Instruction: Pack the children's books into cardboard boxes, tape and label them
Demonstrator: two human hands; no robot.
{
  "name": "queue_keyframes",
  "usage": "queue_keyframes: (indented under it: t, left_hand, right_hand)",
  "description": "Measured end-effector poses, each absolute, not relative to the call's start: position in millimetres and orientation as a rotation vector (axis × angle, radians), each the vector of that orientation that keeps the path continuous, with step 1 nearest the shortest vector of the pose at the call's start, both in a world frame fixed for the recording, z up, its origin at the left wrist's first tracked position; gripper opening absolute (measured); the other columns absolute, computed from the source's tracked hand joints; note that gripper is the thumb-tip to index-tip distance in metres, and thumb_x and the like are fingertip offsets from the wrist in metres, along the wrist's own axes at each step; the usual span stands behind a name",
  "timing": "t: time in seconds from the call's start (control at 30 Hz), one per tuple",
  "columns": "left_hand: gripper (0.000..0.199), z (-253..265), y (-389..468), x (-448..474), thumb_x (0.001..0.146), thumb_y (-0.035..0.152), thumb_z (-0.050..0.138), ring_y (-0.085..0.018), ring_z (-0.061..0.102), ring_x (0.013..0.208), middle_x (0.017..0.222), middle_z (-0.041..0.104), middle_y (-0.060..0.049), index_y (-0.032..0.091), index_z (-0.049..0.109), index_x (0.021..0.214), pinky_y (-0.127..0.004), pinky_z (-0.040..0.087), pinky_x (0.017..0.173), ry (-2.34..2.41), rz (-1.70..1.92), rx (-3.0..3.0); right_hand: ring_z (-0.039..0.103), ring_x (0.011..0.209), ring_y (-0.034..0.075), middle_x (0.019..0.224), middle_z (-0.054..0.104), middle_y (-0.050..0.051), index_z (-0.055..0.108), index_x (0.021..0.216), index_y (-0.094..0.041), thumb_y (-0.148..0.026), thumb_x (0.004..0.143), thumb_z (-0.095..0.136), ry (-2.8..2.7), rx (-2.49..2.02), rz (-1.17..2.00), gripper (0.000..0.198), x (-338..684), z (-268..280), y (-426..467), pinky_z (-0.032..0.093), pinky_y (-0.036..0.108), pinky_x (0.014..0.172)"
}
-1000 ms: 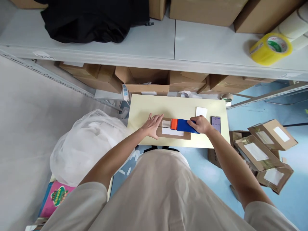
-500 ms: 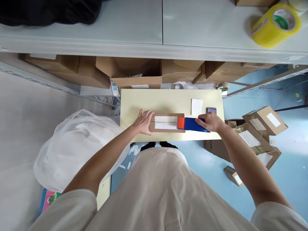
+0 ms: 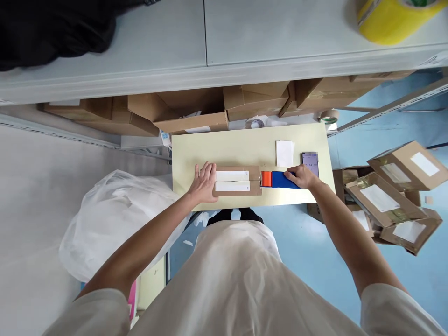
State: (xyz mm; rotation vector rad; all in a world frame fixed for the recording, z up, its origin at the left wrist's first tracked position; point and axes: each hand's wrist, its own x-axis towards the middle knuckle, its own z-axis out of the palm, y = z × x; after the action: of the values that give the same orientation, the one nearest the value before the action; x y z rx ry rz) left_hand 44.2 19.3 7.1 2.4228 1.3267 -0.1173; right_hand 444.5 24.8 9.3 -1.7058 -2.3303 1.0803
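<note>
A long brown cardboard box [image 3: 238, 188] lies flat on the pale yellow table [image 3: 227, 144], with two white labels [image 3: 232, 176] on its top face. My left hand [image 3: 204, 184] is at the box's left end, its fingers stretched out and touching the cardboard. My right hand [image 3: 303, 176] is closed round a blue and orange tape dispenser [image 3: 284, 180]. The dispenser's orange head is at the right end of the box. Whether tape runs between them is too small to tell.
White paper sheets [image 3: 284, 153] and a phone [image 3: 310, 161] lie on the table's right side. Cardboard boxes [image 3: 196, 123] line the shelf behind. More boxes [image 3: 381, 196] are piled on the floor at right. A large white plastic bag [image 3: 115, 214] stands at left.
The tape dispenser has gone from over the box's top at its right end to just beyond that end, in my right hand. My left hand stays at the left end. The camera view has shifted.
</note>
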Motion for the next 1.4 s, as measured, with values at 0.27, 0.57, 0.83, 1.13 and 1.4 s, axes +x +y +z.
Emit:
queue_keyframes:
  t: [0.27,0.57,0.83,1.13,1.4]
  left_hand:
    - [0.122,8.6,14.5,154.7,0.059,0.067,0.064,-0.041,0.018,0.138,0.151,0.022,-0.025,0.005,0.010,0.148,-0.059,-0.006,0.111,1.209,-0.154,2.476]
    - [0.108,10.5,17.0,186.8,0.064,0.056,0.064,-0.039,0.029,0.130,0.143,0.032,-0.022,0.008,0.015,0.148,-0.051,0.010,0.109,1.144,-0.133,2.487]
    - [0.102,9.9,15.7,185.8,0.065,0.056,0.065,-0.041,0.027,0.131,0.146,0.030,-0.020,0.016,0.022,0.147,-0.054,0.010,0.107,1.121,-0.140,2.494]
    - [0.052,11.5,9.7,183.2,0.069,0.049,0.066,-0.042,0.020,0.136,0.149,0.028,-0.015,0.022,0.061,0.113,-0.061,0.010,0.106,1.031,-0.057,2.547]
    - [0.049,10.3,9.0,185.3,0.068,0.049,0.068,-0.041,0.017,0.138,0.154,0.023,-0.012,0.027,0.063,0.111,-0.064,0.008,0.106,1.050,-0.046,2.533]
  right_hand:
    - [0.036,0.044,0.011,0.048,0.040,-0.002,0.036,0.053,-0.022,-0.053,0.087,0.034,-2.344,-1.605,1.206,0.046,447.0,-4.8,35.1,0.031,0.027,0.050]
    - [0.034,0.042,0.010,0.046,0.039,-0.002,0.037,0.053,-0.022,-0.052,0.088,0.033,-2.291,-1.581,1.272,0.047,461.3,-4.4,31.1,0.028,0.027,0.046]
    - [0.038,0.042,0.012,0.045,0.044,0.001,0.050,0.053,-0.019,-0.059,0.087,0.034,-2.437,-1.747,1.114,0.054,496.6,6.2,19.2,0.029,0.028,0.050]
    - [0.063,0.075,0.032,0.073,0.065,0.020,0.070,0.075,-0.012,-0.051,0.087,0.044,-2.600,-2.244,0.663,0.048,374.3,66.4,28.1,0.037,0.038,0.065]
    - [0.065,0.076,0.029,0.078,0.068,0.019,0.066,0.083,-0.015,-0.052,0.092,0.033,-2.210,-2.497,0.617,0.051,375.8,48.0,-11.9,0.037,0.033,0.063]
